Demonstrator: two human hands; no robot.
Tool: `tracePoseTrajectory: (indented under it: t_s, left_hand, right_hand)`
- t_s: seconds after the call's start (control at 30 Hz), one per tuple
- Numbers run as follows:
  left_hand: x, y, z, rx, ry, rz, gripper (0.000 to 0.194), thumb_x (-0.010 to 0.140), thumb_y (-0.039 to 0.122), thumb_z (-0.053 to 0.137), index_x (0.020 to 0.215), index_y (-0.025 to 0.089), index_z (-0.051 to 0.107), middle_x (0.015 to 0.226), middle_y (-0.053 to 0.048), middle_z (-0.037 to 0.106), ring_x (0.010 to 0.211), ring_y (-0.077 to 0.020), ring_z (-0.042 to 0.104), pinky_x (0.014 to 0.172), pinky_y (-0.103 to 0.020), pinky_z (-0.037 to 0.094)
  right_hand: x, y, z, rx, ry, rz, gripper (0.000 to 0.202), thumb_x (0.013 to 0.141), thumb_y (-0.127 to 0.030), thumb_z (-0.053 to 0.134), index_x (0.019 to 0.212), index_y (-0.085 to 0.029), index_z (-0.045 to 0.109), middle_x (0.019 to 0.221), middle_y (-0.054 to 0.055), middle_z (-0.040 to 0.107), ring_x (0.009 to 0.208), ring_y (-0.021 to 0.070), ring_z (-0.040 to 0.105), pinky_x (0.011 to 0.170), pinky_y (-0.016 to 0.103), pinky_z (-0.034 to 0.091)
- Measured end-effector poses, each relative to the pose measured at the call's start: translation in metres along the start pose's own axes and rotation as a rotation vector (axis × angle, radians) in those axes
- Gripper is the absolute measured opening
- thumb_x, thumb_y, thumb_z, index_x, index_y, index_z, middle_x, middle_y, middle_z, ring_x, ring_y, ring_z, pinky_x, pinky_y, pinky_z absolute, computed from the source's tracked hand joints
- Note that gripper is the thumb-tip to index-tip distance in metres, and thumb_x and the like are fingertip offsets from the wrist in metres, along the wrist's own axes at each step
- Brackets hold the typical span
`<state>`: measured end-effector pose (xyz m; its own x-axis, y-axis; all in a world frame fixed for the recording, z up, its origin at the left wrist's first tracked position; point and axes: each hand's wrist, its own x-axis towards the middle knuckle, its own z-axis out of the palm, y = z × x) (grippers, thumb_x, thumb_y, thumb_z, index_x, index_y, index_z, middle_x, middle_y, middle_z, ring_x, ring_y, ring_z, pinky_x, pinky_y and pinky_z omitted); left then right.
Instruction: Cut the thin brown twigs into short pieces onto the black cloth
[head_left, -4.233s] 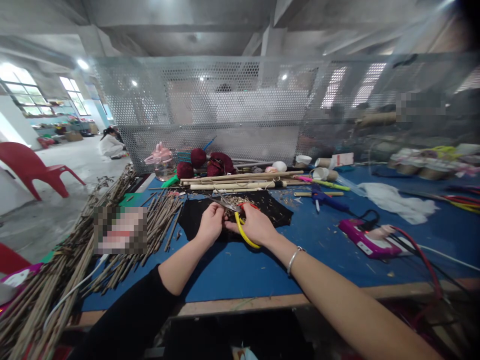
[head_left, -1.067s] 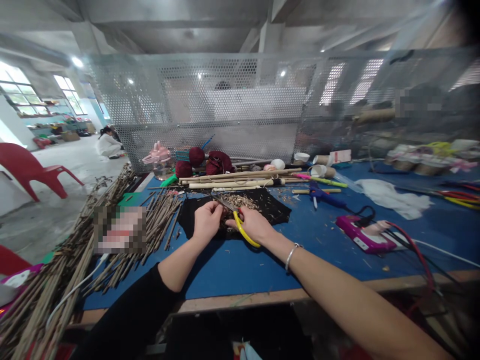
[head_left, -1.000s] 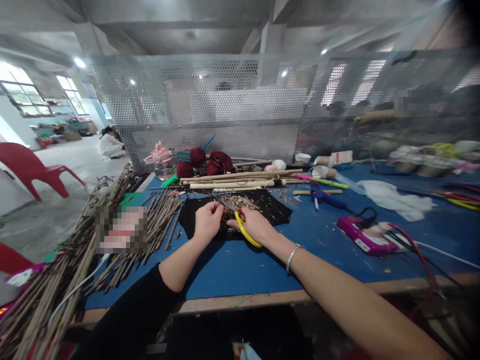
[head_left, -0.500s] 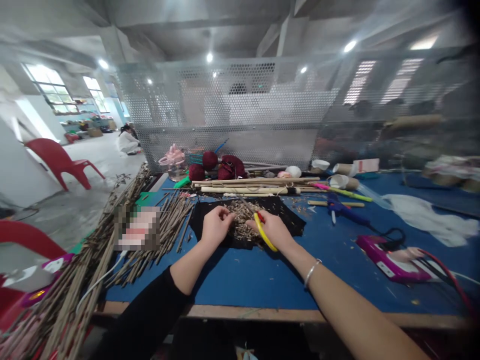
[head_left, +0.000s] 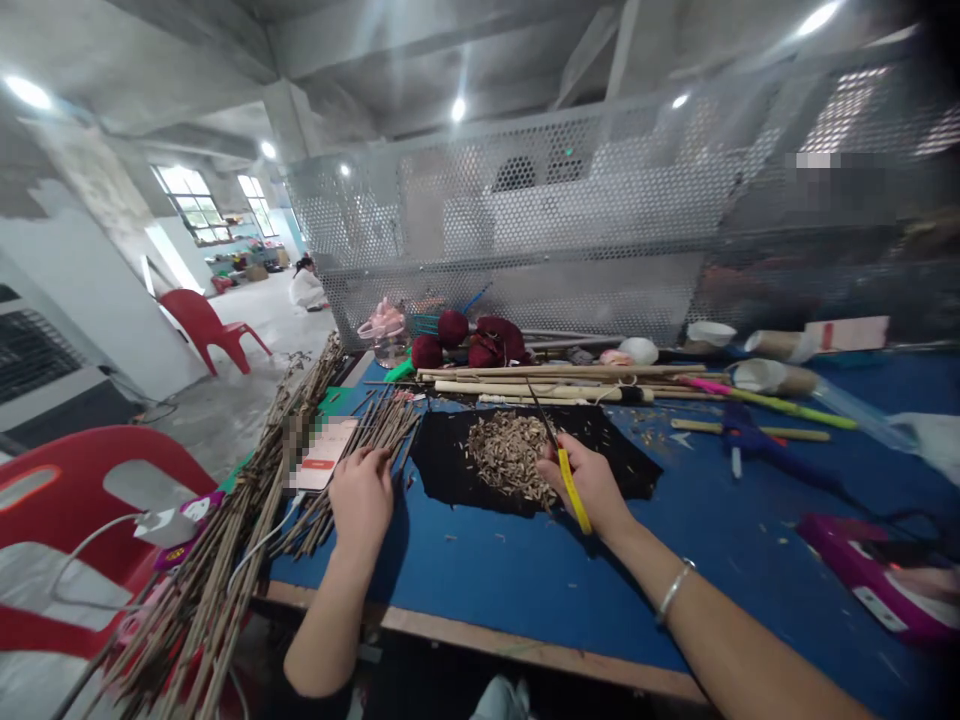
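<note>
My right hand [head_left: 589, 485] grips yellow-handled scissors [head_left: 571, 490], their blades pointing away from me over a heap of short cut stick pieces [head_left: 510, 455]. The heap lies on a black cloth [head_left: 442, 465] on the blue table. My left hand [head_left: 362, 495] is at the bundle of thin brown sticks [head_left: 390, 425], beside a pale phone-like slab [head_left: 322, 455]. Its fingers are bent down onto the sticks; the fingertips are hidden, so what they pinch does not show.
Long sticks [head_left: 217, 540] hang over the left table edge by a red chair [head_left: 112, 500]. Behind the cloth are bamboo rods [head_left: 525, 390] and dark red yarn balls [head_left: 499, 340]. A blue glue gun [head_left: 757, 440] and purple power strip [head_left: 862, 580] lie right. A person [head_left: 306, 285] crouches far off.
My left hand has moved from the heap on the cloth leftward to the thin sticks. The scissors stay in my right hand beside the heap. The view has turned left.
</note>
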<state>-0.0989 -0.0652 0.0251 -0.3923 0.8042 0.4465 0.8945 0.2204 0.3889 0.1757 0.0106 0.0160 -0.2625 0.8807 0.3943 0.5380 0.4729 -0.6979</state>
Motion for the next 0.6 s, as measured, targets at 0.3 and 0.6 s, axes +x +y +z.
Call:
tracePoseTrajectory:
  t_s: [0.3,0.6]
  left_hand:
    - [-0.0058,-0.0129,0.0057,0.15,-0.154,-0.008,0.027,0.081,0.016,0.04,0.094,0.021,0.063,0.097,-0.007,0.062,0.09,-0.0197,0.055,0.079,-0.029,0.039]
    - [-0.0117,-0.0144,0.0043,0.03,-0.206,-0.077,0.024,0.077,0.026,0.053,0.098,0.017,0.054,0.09,-0.006,0.064,0.084,-0.0184,0.058,0.072,-0.026,0.041]
  right_hand:
    - [-0.0065,0.0018,0.0051,0.034,-0.123,-0.084,0.034,0.07,-0.05,0.055,0.071,-0.019,0.042,0.055,-0.004,0.042,0.049,0.0098,0.038,0.046,0.021,0.031]
    - [-0.0054,0.0023,0.0057,-0.004,-0.138,-0.081,0.033,0.071,-0.05,0.053,0.071,-0.019,0.042,0.059,-0.002,0.048,0.05,0.0101,0.04,0.046,0.021,0.032]
